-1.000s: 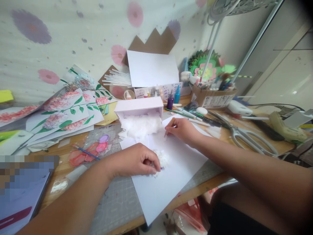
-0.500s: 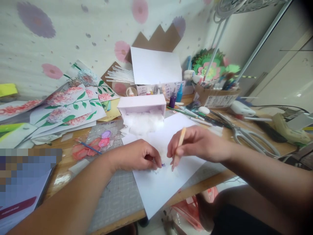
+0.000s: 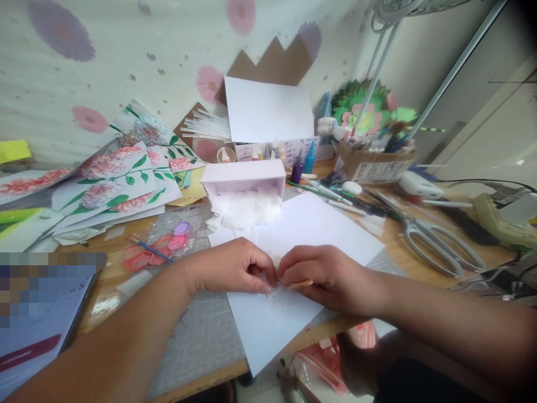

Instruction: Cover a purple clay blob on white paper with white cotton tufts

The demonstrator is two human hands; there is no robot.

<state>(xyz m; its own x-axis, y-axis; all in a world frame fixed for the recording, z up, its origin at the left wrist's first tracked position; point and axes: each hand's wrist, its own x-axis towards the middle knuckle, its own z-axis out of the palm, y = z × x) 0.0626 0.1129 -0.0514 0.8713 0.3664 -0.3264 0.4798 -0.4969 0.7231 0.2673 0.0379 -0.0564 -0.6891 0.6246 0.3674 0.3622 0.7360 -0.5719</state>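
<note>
A white sheet of paper (image 3: 262, 330) lies under both hands. My left hand (image 3: 239, 268) rests over it, thumb and fingers pinched together at a faint whitish bit near their tips; I cannot make out what they hold. Fingers curled, my right hand (image 3: 331, 277) grips a thin wooden stick (image 3: 300, 284), which now lies nearly level. The fingertips of both hands come close together, and the stick's working end is hidden there. Just beyond them, white fluffy cotton (image 3: 247, 214) spills from an open white box (image 3: 243, 174) onto the sheet.
Large scissors (image 3: 432, 235) lie on the right, near a cardboard box (image 3: 375, 162) of brushes. Paint bottles (image 3: 297, 168) stand behind. On the left are a paintbrush (image 3: 153, 251), painted flower sheets (image 3: 113, 184) and a tablet-like screen (image 3: 50, 324). A grey cutting mat (image 3: 201, 341) lies beneath.
My right hand has moved down and left toward my left hand, and the wooden stick has tipped from upright to nearly level. My left hand has hardly moved.
</note>
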